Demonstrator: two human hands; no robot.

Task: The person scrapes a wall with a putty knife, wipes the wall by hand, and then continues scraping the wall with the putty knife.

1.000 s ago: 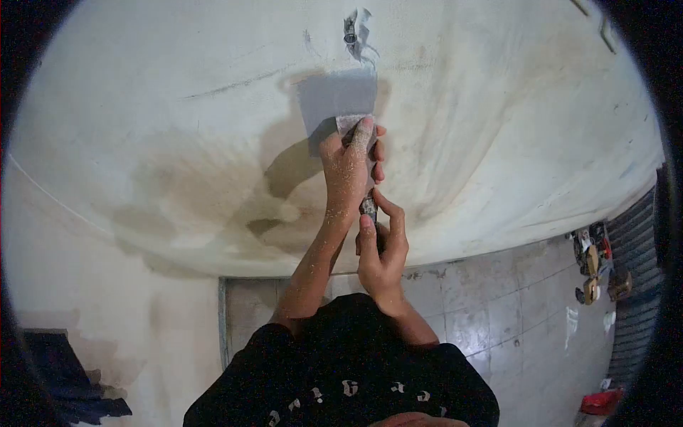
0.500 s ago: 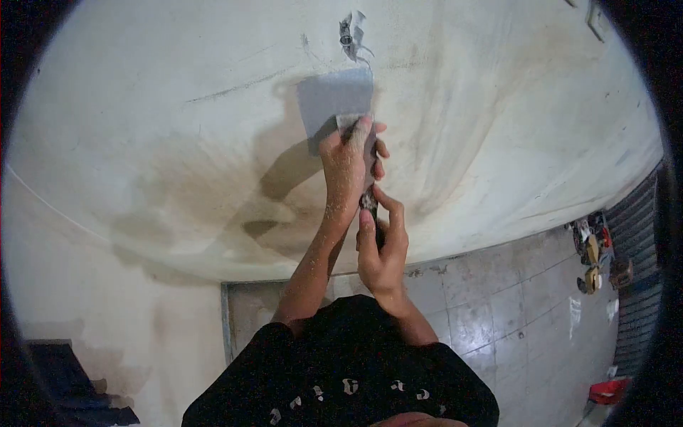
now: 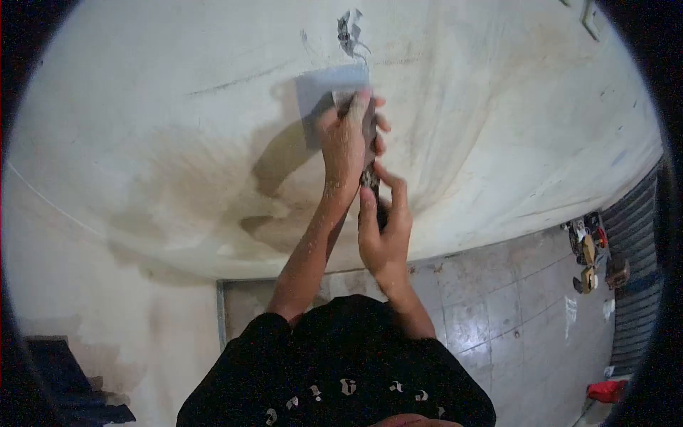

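My left hand (image 3: 344,146) wraps round a flat, dark-faced scraper (image 3: 369,132), its thumb pressed on the front and fingertips curling past the right edge. The tool's pale upper end (image 3: 343,97) lies over a smooth grey rectangular patch (image 3: 313,89) on the wall. Just below, my right hand (image 3: 385,238) is closed around the dark, white-spattered handle (image 3: 369,178), thumb and forefinger on either side of it. Whether blade and handle are one piece is hidden by the hands. Pale specks cover the left hand and forearm.
Above the patch, wires stick out of a hole (image 3: 346,35) in the stained wall (image 3: 462,107). Grey floor tiles (image 3: 491,306) stretch to the lower right. Assorted items (image 3: 588,249) stand by a ribbed shutter (image 3: 635,263), with a red thing (image 3: 606,391) nearby.
Both hands and the scraper have moved up the wall together, further over the grey patch. Each hand keeps its grip.
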